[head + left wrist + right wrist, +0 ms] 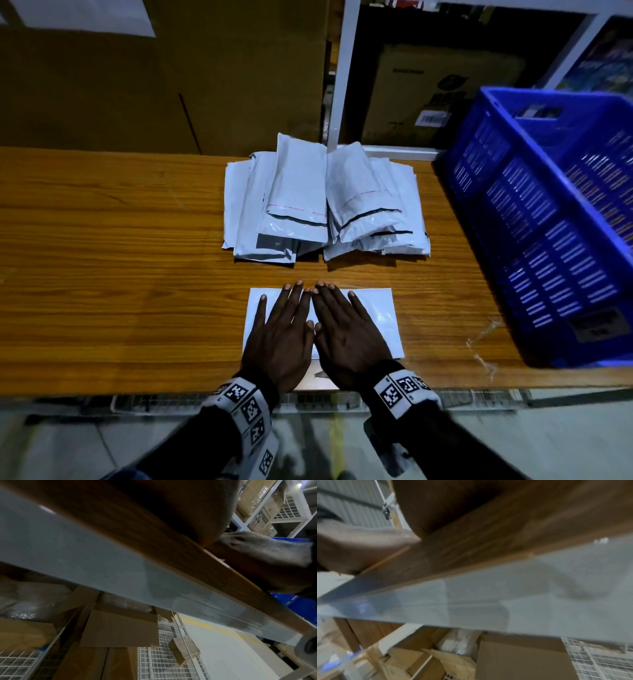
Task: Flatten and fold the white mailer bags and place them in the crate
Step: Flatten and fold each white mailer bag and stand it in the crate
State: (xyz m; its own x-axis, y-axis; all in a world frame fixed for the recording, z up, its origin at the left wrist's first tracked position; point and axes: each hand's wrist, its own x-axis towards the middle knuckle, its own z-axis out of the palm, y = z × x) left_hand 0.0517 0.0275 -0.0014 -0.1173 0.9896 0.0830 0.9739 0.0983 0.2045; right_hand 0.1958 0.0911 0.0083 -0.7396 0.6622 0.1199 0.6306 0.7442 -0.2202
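— pressing flat on a white mailer bag (373, 315) at 6 o'clock of the table (102, 240), that's both hands?

— yes. left hand (279, 337) and right hand (346, 337) lie side by side, palms down, fingers straight and spread, gripping nothing. the index fingertips nearly touch at the far edge of the bag.

— how much of that bag shows?

— only its left strip, its right third and a sliver between the thumbs. the middle is hidden under the palms, and the near edge is lost behind the wrists, so i cannot tell if it is folded.

— and the other bags?

— a pile of bags (325, 205) sits at 12 o'clock from the hands, well apart from them. they overlap, so the lower ones are mostly covered and i cannot count them.

— the crate?

— blue crate (548, 222) at 2 o'clock, on the right end of the table, tilted in the wide lens and cut off by the right border. its inside is dim; i cannot make out anything lying in it.

— do the wrist views help?

— little. the left wrist view shows the table edge (154, 545) from below, the underside of the hand as a dark blur, and a bit of blue crate (291, 601) at 3 o'clock. the right wrist view is smeared: table edge (488, 547), a blurred arm at 9 o'clock, cardboard boxes (513, 660) beneath. no bag shows in either.

— behind the table?

— a big cardboard box (154, 85) at 11 o'clock, a white shelf post (342, 75) at 12.
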